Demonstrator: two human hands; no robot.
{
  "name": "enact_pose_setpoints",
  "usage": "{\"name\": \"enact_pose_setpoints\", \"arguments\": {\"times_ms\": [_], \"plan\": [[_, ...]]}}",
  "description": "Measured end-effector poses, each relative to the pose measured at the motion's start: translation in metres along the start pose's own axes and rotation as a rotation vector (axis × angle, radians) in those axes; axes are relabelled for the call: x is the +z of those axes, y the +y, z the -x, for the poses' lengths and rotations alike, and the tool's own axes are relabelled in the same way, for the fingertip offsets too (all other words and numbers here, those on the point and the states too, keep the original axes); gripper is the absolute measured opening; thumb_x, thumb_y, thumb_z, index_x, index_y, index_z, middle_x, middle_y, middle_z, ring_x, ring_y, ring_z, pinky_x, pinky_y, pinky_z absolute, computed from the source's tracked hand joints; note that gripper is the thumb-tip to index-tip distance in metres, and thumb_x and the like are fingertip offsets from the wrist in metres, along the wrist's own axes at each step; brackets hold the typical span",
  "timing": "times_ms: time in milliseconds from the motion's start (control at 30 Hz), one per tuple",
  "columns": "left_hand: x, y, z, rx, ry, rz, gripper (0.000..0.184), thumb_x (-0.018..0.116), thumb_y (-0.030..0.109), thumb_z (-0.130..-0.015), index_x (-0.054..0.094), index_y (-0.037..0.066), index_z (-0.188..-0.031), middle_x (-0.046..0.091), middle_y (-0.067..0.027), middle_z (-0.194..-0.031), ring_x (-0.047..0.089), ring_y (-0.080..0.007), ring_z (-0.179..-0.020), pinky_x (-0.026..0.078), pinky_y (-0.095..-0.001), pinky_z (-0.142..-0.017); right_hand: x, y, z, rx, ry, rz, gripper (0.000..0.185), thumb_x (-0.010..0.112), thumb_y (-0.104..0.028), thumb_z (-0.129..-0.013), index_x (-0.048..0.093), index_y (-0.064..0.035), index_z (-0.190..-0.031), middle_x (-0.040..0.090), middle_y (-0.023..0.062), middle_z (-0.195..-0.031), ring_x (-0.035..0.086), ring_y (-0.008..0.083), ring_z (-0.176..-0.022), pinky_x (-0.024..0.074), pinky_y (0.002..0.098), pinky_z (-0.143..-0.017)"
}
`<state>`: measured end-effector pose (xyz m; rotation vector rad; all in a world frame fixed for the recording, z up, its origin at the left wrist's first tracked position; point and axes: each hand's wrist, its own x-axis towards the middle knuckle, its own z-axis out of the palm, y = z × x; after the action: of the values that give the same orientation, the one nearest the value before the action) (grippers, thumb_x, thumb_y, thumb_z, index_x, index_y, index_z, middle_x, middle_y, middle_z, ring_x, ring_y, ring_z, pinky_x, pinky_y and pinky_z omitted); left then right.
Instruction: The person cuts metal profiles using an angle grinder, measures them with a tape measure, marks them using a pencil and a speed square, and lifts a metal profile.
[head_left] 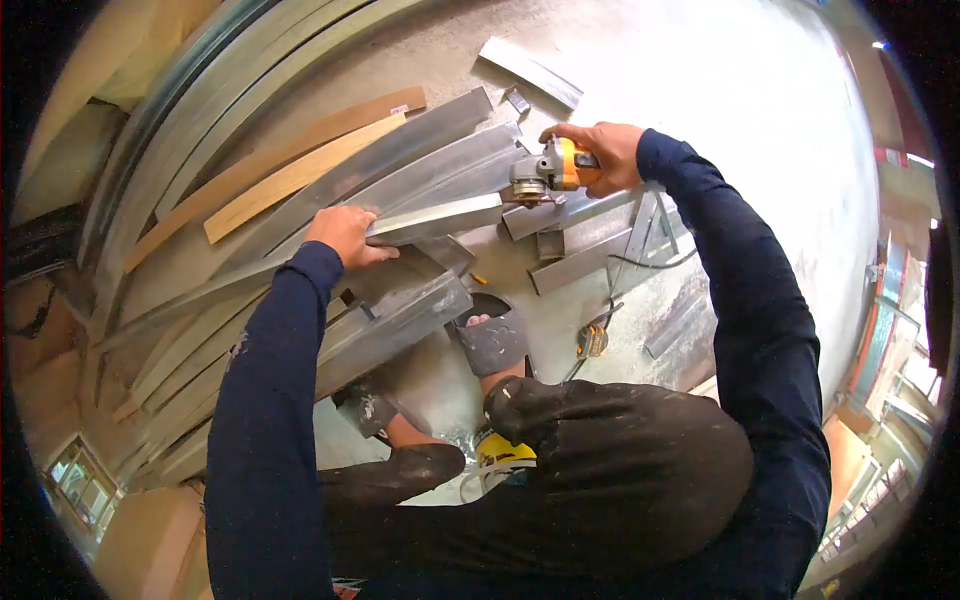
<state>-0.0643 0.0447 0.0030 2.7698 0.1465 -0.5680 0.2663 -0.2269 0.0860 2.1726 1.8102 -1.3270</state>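
My right hand [614, 158] is wrapped round the orange body of an angle grinder [562, 165]. Its metal head and disc hang at the right end of a long grey metal tube [440, 217]; whether the disc touches the tube I cannot tell. On the left, my left hand [345, 238] grips that tube from above, thumb along its near side. More metal tubes [400, 320] lie beneath and beside it. Beyond the tube lie a light wooden strip [300, 178] and a brown strip [340, 122].
Short metal offcuts [530, 72] lie on the concrete floor. A tape measure [592, 340] sits right of my sandalled foot [492, 340]. A cable [655, 264] runs near the cut pieces. Between my legs stands a yellow container [503, 450]. Long metal profiles [215, 110] stretch along the left.
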Motion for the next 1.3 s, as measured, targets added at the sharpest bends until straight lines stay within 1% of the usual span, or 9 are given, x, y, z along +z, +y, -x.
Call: {"name": "enact_pose_setpoints", "arguments": {"times_ms": [33,100,267,333,367,533,700,833,1300], "plan": [[0.003,-0.001,0.0,0.019,0.03,0.004,0.063,0.074,0.067,-0.069,0.069,0.006,-0.08,0.069,-0.0156,-0.082,0.068,-0.0349,-0.083,0.055,-0.046,-0.075,0.001,0.0,-0.002,0.061,-0.007,0.019,0.093,0.08,-0.016,-0.063,0.036,-0.0204,-0.145,0.071,0.0188,-0.089,0.071,0.0386,-0.078,0.058,0.044,-0.08],[0.008,-0.003,0.0,0.033,0.04,0.014,0.063,0.074,0.068,-0.069,0.069,0.006,-0.081,0.069,-0.0158,-0.082,0.068,-0.0354,-0.083,0.055,-0.0461,-0.076,0.003,0.006,-0.004,-0.008,0.031,0.067,0.093,0.08,-0.016,-0.063,0.036,-0.0218,-0.145,0.071,0.019,-0.089,0.071,0.0385,-0.077,0.0583,0.0445,-0.08],[0.004,-0.001,0.001,0.023,0.05,0.011,0.063,0.074,0.068,-0.07,0.07,0.006,-0.084,0.07,-0.0161,-0.084,0.068,-0.0359,-0.083,0.055,-0.0464,-0.076,0.004,0.007,-0.009,-0.009,-0.006,0.067,0.093,0.079,-0.016,-0.064,0.036,-0.0215,-0.146,0.07,0.0196,-0.087,0.07,0.0382,-0.077,0.0581,0.0457,-0.079],[-0.007,0.006,0.0,-0.024,-0.052,-0.007,0.062,0.076,0.064,-0.07,0.073,0.006,-0.091,0.072,-0.0141,-0.091,0.069,-0.0326,-0.087,0.055,-0.0434,-0.08,0.003,0.004,-0.01,-0.019,-0.004,0.088,0.093,0.079,-0.016,-0.064,0.035,-0.0213,-0.146,0.07,0.02,-0.087,0.071,0.0379,-0.077,0.0582,0.046,-0.079],[-0.006,0.006,0.0,-0.023,-0.054,-0.005,0.062,0.076,0.064,-0.07,0.073,0.006,-0.091,0.072,-0.0141,-0.091,0.069,-0.0326,-0.087,0.055,-0.0434,-0.08,0.003,0.003,-0.01,-0.018,-0.008,0.085,0.093,0.079,-0.017,-0.064,0.035,-0.021,-0.146,0.07,0.0202,-0.088,0.071,0.038,-0.078,0.0583,0.0459,-0.081],[0.001,0.001,0.001,0.006,0.023,0.01,0.059,0.074,0.065,-0.071,0.07,0.007,-0.081,0.071,-0.0145,-0.086,0.069,-0.0332,-0.085,0.055,-0.0441,-0.079,0.001,0.001,-0.011,0.012,-0.022,0.072,0.094,0.08,-0.018,-0.064,0.035,-0.0203,-0.146,0.07,0.0211,-0.091,0.071,0.0378,-0.079,0.0585,0.0451,-0.085],[0.001,0.001,0.0,0.006,0.014,0.001,0.06,0.073,0.066,-0.072,0.069,0.007,-0.08,0.071,-0.0143,-0.084,0.069,-0.0331,-0.084,0.055,-0.0442,-0.078,0.001,0.004,-0.013,0.007,-0.047,0.063,0.095,0.08,-0.018,-0.063,0.034,-0.0195,-0.147,0.07,0.0222,-0.094,0.071,0.0376,-0.081,0.0585,0.0455,-0.087],[-0.004,0.004,0.0,-0.011,-0.043,-0.025,0.06,0.072,0.067,-0.072,0.07,0.007,-0.082,0.071,-0.0144,-0.086,0.069,-0.033,-0.085,0.055,-0.0438,-0.078,0.001,0.002,-0.013,0.027,-0.059,0.087,0.095,0.08,-0.018,-0.064,0.034,-0.0189,-0.148,0.07,0.0221,-0.094,0.071,0.0378,-0.081,0.0586,0.0458,-0.087],[-0.005,0.003,0.0,-0.008,-0.032,-0.01,0.062,0.073,0.066,-0.072,0.07,0.006,-0.086,0.072,-0.0151,-0.089,0.069,-0.0327,-0.087,0.055,-0.0434,-0.079,0.003,0.005,-0.014,0.022,-0.048,0.115,0.096,0.079,-0.019,-0.065,0.032,-0.0185,-0.149,0.071,0.0196,-0.09,0.071,0.0355,-0.075,0.0596,0.0442,-0.081]]}}
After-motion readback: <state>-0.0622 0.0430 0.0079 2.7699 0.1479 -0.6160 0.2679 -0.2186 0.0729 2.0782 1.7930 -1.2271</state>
